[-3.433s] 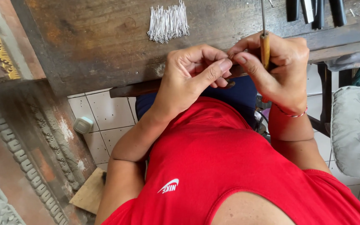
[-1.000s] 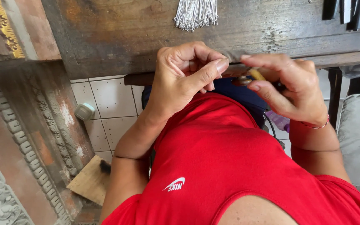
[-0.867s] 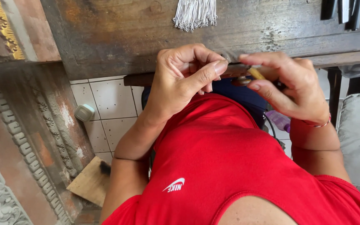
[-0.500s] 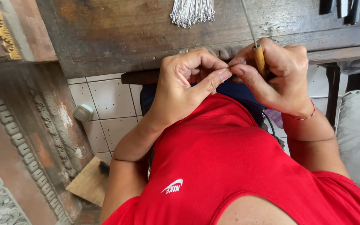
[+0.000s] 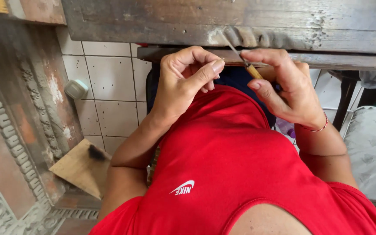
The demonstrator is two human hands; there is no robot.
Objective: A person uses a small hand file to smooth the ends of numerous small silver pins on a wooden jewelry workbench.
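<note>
My right hand (image 5: 286, 89) grips a thin metal tool with a short wooden handle (image 5: 253, 71); its fine tip (image 5: 229, 41) slants up and left over the edge of the worn wooden workbench (image 5: 240, 21). My left hand (image 5: 186, 82) is curled just left of the tool, thumb pressed against the forefinger; whether something small sits in the pinch is hidden. Both hands hover at the bench's front edge, above my red shirt (image 5: 236, 165). A thin bracelet (image 5: 316, 128) circles my right wrist.
A carved, ornamented wooden panel (image 5: 9, 130) leans at the left. White floor tiles (image 5: 109, 87) lie below, with a small white round object (image 5: 75, 88) and a flat wooden board (image 5: 81, 167). A grey patterned cushion (image 5: 370, 148) is at the right.
The view has tilted down, so the white bundle on the bench has left the frame. My right hand has angled the tool's tip leftward. The hands have drawn slightly apart.
</note>
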